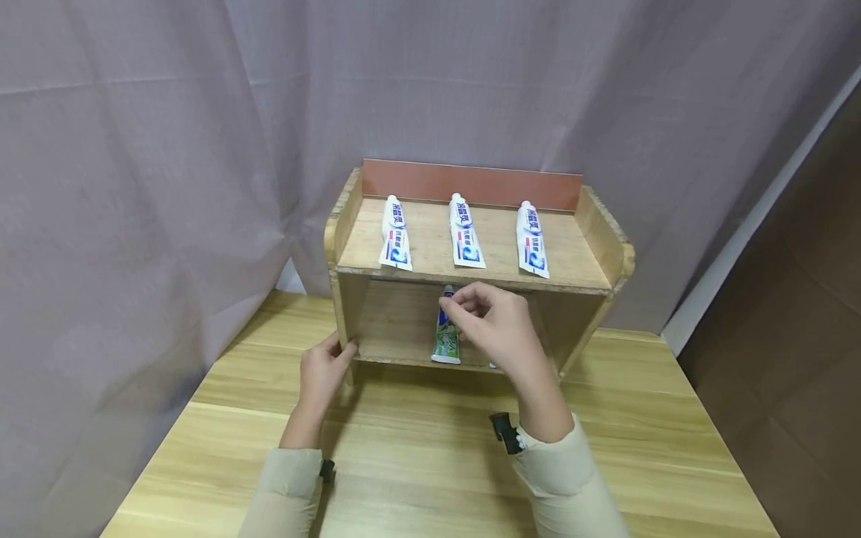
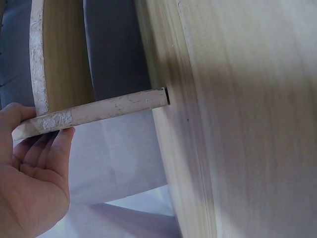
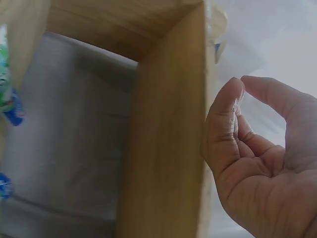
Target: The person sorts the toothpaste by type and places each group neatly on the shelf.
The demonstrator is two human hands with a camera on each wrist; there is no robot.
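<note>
At the lower left of a small wooden shelf, my left hand grips the side board, thumb on one face and fingers on the other; the left wrist view shows this hand on the board's worn edge. My right hand hovers before the lower shelf, its fingers curled. Thumb and fingertip of the right hand meet with nothing between them. Partly behind it, a green and blue toothpaste tube lies on the lower shelf. A small white end peeks out beneath the hand.
Three white toothpaste tubes lie apart on the upper board: left, middle and right. The shelf has raised sides and a reddish back strip. It stands on a wooden table before a grey curtain.
</note>
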